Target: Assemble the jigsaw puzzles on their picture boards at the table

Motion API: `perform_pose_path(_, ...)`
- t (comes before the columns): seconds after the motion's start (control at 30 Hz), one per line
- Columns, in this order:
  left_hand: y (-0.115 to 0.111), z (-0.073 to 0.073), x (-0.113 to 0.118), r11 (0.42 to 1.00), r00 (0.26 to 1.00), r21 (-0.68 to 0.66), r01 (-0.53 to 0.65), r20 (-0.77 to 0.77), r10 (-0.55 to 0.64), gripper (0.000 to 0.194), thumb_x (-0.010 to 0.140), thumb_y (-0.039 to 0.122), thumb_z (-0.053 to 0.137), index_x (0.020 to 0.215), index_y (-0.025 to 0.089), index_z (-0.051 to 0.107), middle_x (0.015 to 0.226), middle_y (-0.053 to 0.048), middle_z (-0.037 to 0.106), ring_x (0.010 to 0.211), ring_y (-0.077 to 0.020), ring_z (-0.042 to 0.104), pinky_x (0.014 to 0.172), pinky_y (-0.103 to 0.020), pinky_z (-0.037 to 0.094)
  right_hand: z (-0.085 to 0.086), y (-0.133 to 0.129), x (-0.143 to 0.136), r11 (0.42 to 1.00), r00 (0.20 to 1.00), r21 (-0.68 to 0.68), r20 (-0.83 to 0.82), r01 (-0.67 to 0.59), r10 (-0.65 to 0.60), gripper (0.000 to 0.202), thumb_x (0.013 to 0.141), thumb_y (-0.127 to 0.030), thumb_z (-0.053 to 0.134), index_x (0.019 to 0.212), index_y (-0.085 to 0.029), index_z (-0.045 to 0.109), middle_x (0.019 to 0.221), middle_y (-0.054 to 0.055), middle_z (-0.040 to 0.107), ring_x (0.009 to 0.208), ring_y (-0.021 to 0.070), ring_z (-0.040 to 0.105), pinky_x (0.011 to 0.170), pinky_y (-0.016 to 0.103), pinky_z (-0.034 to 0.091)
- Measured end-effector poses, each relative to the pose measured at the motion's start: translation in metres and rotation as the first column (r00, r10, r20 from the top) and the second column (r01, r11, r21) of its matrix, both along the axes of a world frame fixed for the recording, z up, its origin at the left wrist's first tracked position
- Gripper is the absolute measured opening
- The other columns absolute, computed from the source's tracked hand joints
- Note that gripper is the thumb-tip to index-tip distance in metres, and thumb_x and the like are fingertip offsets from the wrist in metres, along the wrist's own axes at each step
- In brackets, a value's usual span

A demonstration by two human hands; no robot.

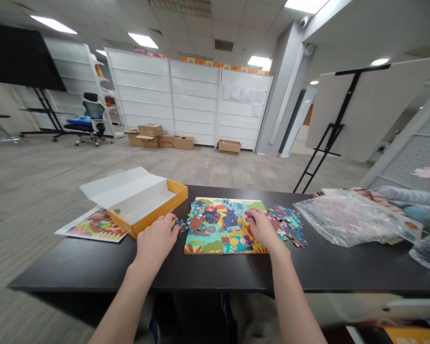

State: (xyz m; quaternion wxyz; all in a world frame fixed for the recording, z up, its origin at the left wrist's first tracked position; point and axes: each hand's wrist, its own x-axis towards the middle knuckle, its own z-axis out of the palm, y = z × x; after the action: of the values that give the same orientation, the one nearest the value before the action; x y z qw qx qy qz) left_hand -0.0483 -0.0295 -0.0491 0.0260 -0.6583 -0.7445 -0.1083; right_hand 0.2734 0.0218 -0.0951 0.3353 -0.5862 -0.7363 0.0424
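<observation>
A colourful jigsaw board [215,241] lies on the black table [208,272] in front of me. Several loose puzzle pieces [288,224] are heaped at its right edge, and more lie on its upper left part [200,217]. My left hand [156,240] rests on the table left of the board, fingertips touching loose pieces [179,223] by the box corner. My right hand [261,228] lies on the board's right side, fingers curled over pieces there. Whether either hand grips a piece is hidden by the fingers.
An open yellow box [143,198] with a white lid stands at the left, over a printed picture sheet [93,227]. Crumpled clear plastic bags [347,215] lie at the right. Beyond the table are an easel [329,134], cardboard boxes [161,137] and an office chair [89,119].
</observation>
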Motion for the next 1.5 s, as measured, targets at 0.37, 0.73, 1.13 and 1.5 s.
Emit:
perform_pose_path(0.37,0.000,0.004,0.065,0.734,0.627,0.351,0.582,0.382,-0.680,0.018,0.093,0.039,0.059,0.102,0.024,0.066,0.109,-0.003,0.070,0.107,-0.0209,0.063,0.094,-0.033,0.048,0.035,-0.036,0.060,0.941,0.926,0.016,-0.179,0.339,-0.331,0.035,0.079,-0.042,0.054,0.094,-0.017,0.074,0.100,0.013,0.072,0.097,0.0296,0.065,0.090,0.044,0.049)
perform_pose_path(0.73,-0.005,-0.002,0.103,0.637,0.604,0.038,0.770,0.281,-0.746,0.024,0.083,0.038,0.074,0.101,0.023,0.067,0.109,-0.006,0.065,0.105,-0.0268,0.060,0.091,-0.039,0.046,0.030,-0.079,0.131,0.812,0.825,-0.217,-0.048,0.541,-0.563,0.037,0.076,-0.043,0.058,0.097,-0.017,0.073,0.102,0.013,0.075,0.094,0.0308,0.069,0.083,0.040,0.050)
perform_pose_path(1.13,0.003,-0.013,0.098,0.596,0.540,0.094,0.797,0.332,-0.774,0.014,0.089,0.035,0.066,0.095,0.023,0.066,0.102,-0.005,0.064,0.101,-0.0235,0.058,0.091,-0.035,0.046,0.009,-0.069,0.125,0.841,0.869,-0.229,0.056,0.491,-0.492,0.022,0.076,-0.040,0.068,0.090,-0.023,0.072,0.092,0.009,0.075,0.089,0.0278,0.070,0.076,0.035,0.049)
perform_pose_path(1.5,0.005,-0.020,0.093,0.592,0.510,0.132,0.795,0.381,-0.771,0.015,0.087,0.031,0.068,0.100,0.024,0.067,0.106,-0.005,0.066,0.103,-0.0234,0.059,0.093,-0.036,0.046,0.004,-0.068,0.128,0.876,0.877,-0.110,-0.053,0.470,-0.477,0.022,0.072,-0.034,0.070,0.091,-0.023,0.068,0.092,0.007,0.076,0.090,0.0274,0.072,0.079,0.037,0.052)
